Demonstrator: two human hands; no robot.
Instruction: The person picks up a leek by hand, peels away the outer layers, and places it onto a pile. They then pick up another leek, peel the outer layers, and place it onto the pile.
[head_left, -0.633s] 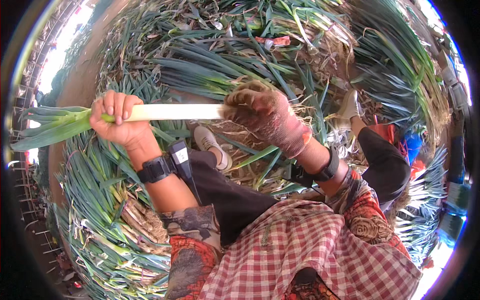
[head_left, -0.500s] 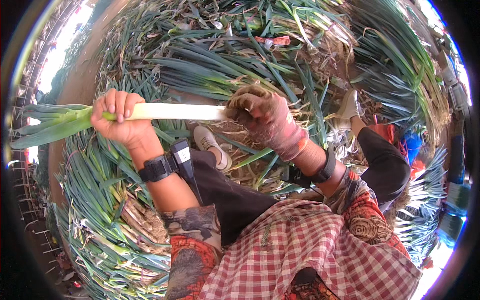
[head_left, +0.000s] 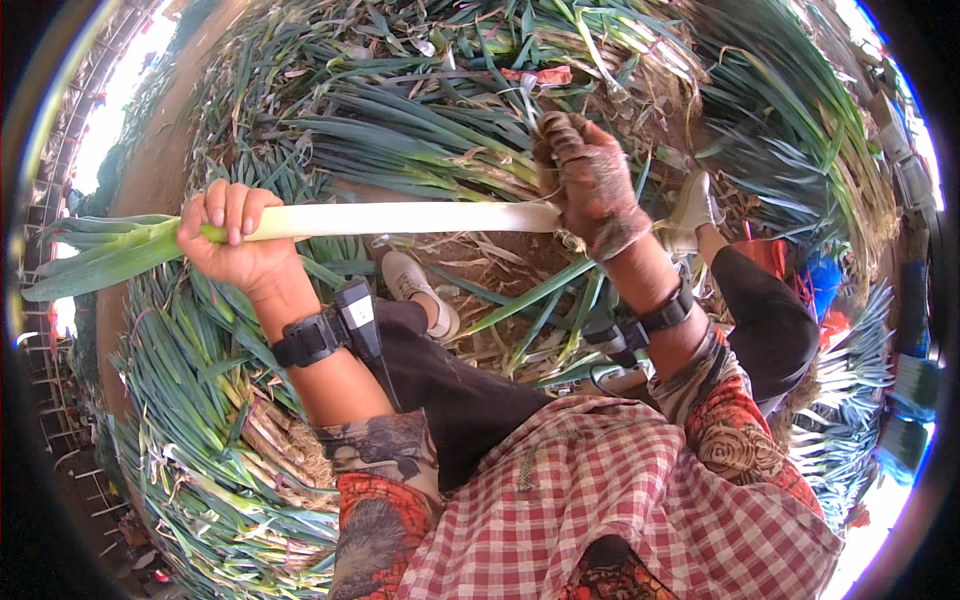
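A leek (head_left: 420, 217) lies level across the view, its white shaft bare and smooth and its green leaves pointing left. My bare left hand (head_left: 238, 240) is wrapped around it where white turns to green. At the root end, my right hand (head_left: 592, 178) wears a dirt-stained glove. Its fingers are curled closed beside the roots (head_left: 570, 240); what they pinch is hidden. A thin pale strip (head_left: 528, 100) shows just beyond the gloved fingers, slightly blurred.
Heaps of leeks (head_left: 420, 130) lie ahead, with more leeks on the left (head_left: 220, 400) and far right (head_left: 790, 130). Peeled scraps litter the soil between my shoes (head_left: 415, 285). An orange-red scrap (head_left: 540, 76) lies ahead; a blue bag (head_left: 824, 285) is at right.
My right hand has moved right and away from me along the leek, uncovering more of the white shaft and the root end. My left hand keeps its grip almost in place.
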